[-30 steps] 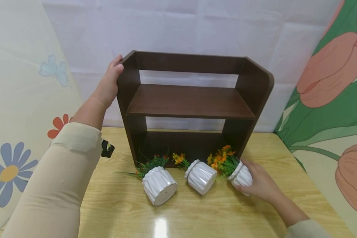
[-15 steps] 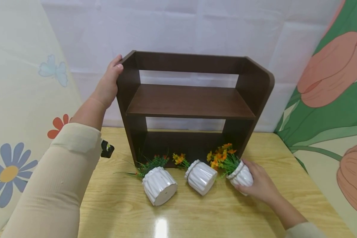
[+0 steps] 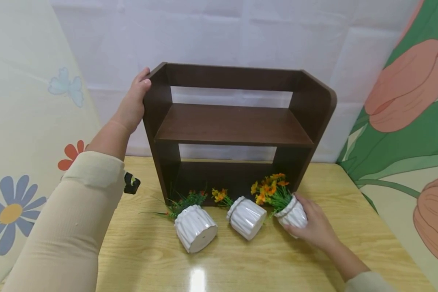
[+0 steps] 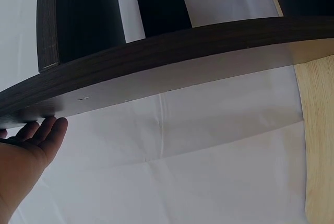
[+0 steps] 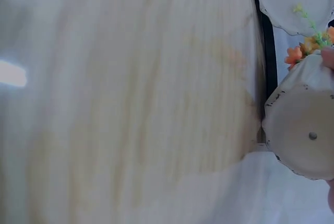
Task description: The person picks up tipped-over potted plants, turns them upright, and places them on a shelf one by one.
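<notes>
A dark brown two-tier shelf (image 3: pixel 233 125) stands on the table. My left hand (image 3: pixel 130 103) rests against its left side panel near the top; in the left wrist view, fingertips (image 4: pixel 56 130) touch the panel's outer face. My right hand (image 3: pixel 317 225) grips a white ribbed flowerpot (image 3: pixel 293 215) with orange flowers (image 3: pixel 270 190), tilted to the left in front of the shelf's right end. In the right wrist view the round base of this flowerpot (image 5: pixel 308 135) shows, with a small hole. Much of the right hand is out of that view.
Two more white flowerpots lie tipped toward the shelf: one with yellow flowers (image 3: pixel 246 217), one with greenery and red buds (image 3: pixel 196 228). A small black object (image 3: pixel 132 183) is beside the left forearm. A white cloth (image 3: pixel 211 32) hangs behind the shelf.
The right hand has moved the held flowerpot slightly left and up, its flowers shifting the same way. The left hand, shelf and other two flowerpots stay put.
</notes>
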A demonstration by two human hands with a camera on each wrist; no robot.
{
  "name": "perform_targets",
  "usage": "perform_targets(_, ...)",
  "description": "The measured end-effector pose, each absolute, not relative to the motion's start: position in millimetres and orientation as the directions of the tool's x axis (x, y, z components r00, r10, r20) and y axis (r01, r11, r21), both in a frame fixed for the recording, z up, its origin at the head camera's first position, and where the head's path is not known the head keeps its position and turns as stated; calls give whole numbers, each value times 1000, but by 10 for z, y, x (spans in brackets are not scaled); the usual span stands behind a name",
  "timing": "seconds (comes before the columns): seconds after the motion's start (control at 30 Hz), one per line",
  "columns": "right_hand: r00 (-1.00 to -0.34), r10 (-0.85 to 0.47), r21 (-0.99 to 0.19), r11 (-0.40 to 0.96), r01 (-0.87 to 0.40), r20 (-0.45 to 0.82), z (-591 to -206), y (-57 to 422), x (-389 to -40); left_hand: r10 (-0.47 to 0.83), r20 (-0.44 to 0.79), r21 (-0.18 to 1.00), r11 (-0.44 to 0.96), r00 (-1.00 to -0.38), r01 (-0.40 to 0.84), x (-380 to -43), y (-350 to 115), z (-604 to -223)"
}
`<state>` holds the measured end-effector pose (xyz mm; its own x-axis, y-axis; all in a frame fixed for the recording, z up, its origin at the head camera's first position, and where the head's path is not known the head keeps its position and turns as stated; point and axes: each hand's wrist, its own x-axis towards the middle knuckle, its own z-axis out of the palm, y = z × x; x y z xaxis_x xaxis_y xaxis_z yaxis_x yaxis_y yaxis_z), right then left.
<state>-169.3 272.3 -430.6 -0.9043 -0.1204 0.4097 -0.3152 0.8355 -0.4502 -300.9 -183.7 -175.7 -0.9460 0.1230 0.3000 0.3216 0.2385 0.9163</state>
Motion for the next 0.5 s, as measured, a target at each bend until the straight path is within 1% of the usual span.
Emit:
perform_targets(0.37, -883, -83, -480, 814, -327, 462, -4393, 2697, -1712, 124, 301, 912, 251, -945, 324, -3019, -1832, -1757)
perform_targets(0.5, -900, -58, -523, 797, -303, 432, -4399, 2716, -1703, 126, 300, 911, 258, -946, 323, -3025, -1826, -1762)
